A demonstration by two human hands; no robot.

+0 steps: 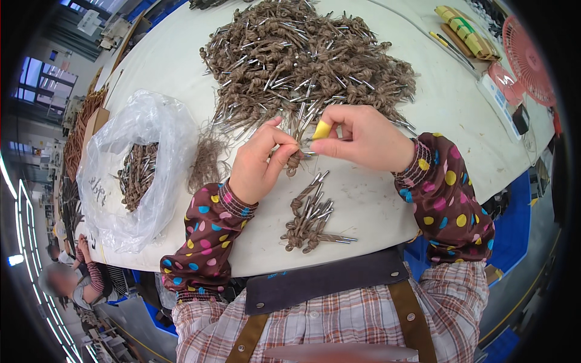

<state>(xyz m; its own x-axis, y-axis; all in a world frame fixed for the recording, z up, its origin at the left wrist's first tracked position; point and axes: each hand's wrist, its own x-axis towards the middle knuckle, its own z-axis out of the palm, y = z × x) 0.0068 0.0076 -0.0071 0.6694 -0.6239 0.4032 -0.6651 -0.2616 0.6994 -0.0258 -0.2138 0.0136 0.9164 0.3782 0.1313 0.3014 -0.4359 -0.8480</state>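
Note:
In the middle of the table, my left hand (261,158) pinches a knotted brown cord (293,162) with shiny metal tips between thumb and forefinger. Just to its right is my right hand (363,140), fingers curled, a yellow cover on one fingertip. Its thumb and covered finger come close together beside the cord's metal tips; whatever lies between them is too small to make out. Nearer to me lies a small pile of similar knotted cords (305,221). Beyond both hands rises a large heap of knotted brown cords (302,60) with metal tips.
On the left stands a clear plastic bag (175,124) with knotted cords inside. Loose brown fibres (207,163) lie beside it. A pink fan (528,60) and a yellow-green packet (466,31) are at the far right. Another person (91,284) sits at far left.

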